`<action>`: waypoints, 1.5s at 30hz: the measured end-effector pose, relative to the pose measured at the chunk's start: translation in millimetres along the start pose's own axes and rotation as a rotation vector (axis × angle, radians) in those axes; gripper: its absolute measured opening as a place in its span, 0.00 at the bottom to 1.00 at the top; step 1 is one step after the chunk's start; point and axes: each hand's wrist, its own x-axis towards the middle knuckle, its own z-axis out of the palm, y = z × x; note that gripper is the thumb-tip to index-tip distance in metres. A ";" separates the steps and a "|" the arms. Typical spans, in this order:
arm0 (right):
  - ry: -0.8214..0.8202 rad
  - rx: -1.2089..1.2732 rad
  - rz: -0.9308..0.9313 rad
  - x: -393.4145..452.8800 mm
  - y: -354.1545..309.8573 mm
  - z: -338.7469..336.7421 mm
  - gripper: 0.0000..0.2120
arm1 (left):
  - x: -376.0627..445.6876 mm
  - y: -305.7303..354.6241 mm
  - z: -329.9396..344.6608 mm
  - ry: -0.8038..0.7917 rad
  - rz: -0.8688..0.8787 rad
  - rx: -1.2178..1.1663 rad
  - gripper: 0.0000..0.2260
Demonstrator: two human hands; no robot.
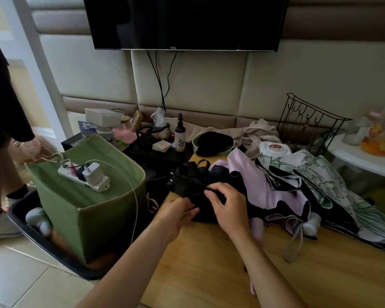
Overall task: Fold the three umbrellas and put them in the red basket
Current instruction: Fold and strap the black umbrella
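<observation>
Both hands on the black umbrella (193,181): left hand (178,211) pinches its near end, right hand (226,202) curls over the bunched canopy, pressing it to the worktop (209,263). Step looks like gathering fabric for wrapping. To do it well: keep left grip firm, smooth pleats one way w/ right, then close the strap. Pink umbrella (271,192) touches it on the right, leaf-print umbrella (320,174) beyond, both unfolded. No red basket visible; green fabric bin (93,210) sits left.
</observation>
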 end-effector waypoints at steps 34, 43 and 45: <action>-0.476 -0.075 0.081 12.4 -4.2 -32.6 0.17 | 3.2 8.4 -6.1 -0.257 0.067 -0.112 0.22; -0.280 -0.062 -0.108 19.8 -10.0 -35.5 0.16 | 1.6 16.4 3.8 -0.470 0.286 -0.237 0.14; -0.285 -0.057 -0.083 18.9 -6.4 -36.3 0.16 | 2.8 17.5 0.5 -0.488 0.266 -0.181 0.17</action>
